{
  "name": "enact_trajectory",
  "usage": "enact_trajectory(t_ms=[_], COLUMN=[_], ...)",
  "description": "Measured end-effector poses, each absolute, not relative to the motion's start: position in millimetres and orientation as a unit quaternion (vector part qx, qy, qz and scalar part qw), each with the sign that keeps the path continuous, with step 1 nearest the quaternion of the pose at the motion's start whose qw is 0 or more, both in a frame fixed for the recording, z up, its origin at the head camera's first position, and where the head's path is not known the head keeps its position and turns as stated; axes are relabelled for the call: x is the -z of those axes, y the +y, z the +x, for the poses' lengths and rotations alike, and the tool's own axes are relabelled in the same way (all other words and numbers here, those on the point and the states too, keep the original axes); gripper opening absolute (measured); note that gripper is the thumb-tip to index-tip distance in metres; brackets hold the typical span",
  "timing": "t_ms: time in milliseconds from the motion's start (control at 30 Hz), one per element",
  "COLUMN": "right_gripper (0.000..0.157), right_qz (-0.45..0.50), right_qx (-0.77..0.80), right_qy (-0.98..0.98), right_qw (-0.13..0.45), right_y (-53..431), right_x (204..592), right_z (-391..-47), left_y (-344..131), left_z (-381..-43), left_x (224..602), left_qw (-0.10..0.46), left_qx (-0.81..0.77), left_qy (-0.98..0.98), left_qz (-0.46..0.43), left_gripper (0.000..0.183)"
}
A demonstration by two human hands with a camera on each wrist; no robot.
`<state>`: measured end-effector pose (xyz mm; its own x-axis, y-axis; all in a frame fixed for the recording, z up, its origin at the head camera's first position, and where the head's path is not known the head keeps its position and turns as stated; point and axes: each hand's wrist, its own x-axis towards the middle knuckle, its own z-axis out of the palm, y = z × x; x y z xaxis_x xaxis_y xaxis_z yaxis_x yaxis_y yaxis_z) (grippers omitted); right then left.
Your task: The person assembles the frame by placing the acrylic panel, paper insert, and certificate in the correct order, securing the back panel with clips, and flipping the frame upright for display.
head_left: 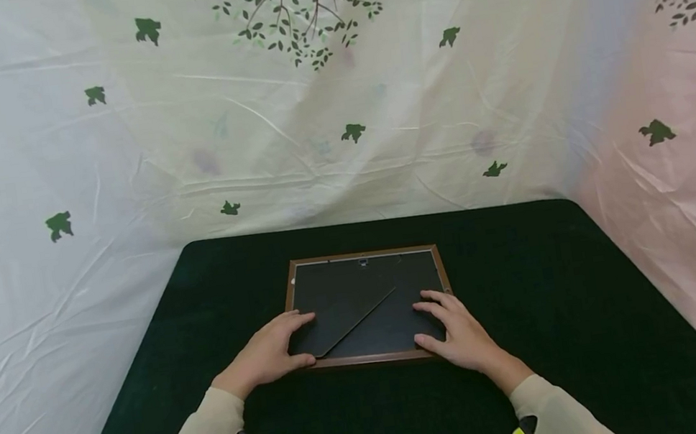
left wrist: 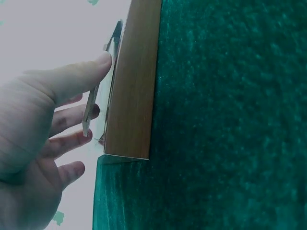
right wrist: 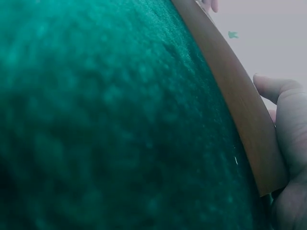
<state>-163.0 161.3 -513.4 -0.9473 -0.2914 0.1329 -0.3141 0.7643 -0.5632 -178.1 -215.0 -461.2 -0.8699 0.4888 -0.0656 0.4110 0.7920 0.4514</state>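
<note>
A brown wooden picture frame (head_left: 375, 359) lies with its dark back panel (head_left: 337, 290) facing up. A thin stand leg (head_left: 357, 322) runs diagonally across the panel. My left hand (head_left: 269, 350) is at the near left corner, fingers spread and thumb by the lower end of the leg. In the left wrist view the leg (left wrist: 89, 110) shows between thumb and fingers, without a clear pinch. My right hand (head_left: 460, 330) rests over the right edge with relaxed fingers. In the right wrist view its thumb is beside the brown side (right wrist: 235, 96) of the frame.
The frame lies on a table with a dark green cloth (head_left: 525, 282). Behind and beside the table hangs a pale curtain (head_left: 290, 166) printed with leaves and birds. A small metal hanger (head_left: 363, 263) sits at the panel's far edge.
</note>
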Motion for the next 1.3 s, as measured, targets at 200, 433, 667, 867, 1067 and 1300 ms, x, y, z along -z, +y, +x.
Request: enact_trajectory(t_ms=[200, 433, 667, 867, 1067, 1300], right_gripper=[0.058, 0.064, 0.070, 0.074, 0.075, 0.074], right_qz=[0.174, 0.184, 0.204, 0.259, 0.331, 0.395], right_qx=[-0.280, -0.250, -0.260, -0.260, -0.275, -0.228], right_qy=[-0.944, -0.950, -0.944, -0.930, -0.902, -0.889], right_qw=[0.028, 0.033, -0.020, -0.034, -0.018, 0.043], right_y=[158.7, 151.6, 143.2, 130.1, 94.1, 62.5], right_x=[509.5, 497.2, 478.8, 469.3, 450.8, 433.9], right_z=[-162.7, -167.5, -196.6, -220.8, -216.4, -214.2], left_y=[-216.9, -215.6, -211.8, -204.2, -194.3, -185.0], left_z=[-178.8, -182.8, -191.7, -196.8, -201.2, -205.2], left_x=[455.9, 437.5, 414.4, 399.4, 390.6, 379.2], left_qw=[0.080, 0.071, 0.083, 0.065, 0.008, -0.017], left_qx=[-0.228, -0.267, -0.299, -0.311, -0.320, -0.331], left_qy=[0.940, 0.930, 0.918, 0.915, 0.908, 0.900], left_qz=[0.240, 0.242, 0.247, 0.250, 0.268, 0.282], left_gripper=[0.072, 0.069, 0.070, 0.072, 0.071, 0.068])
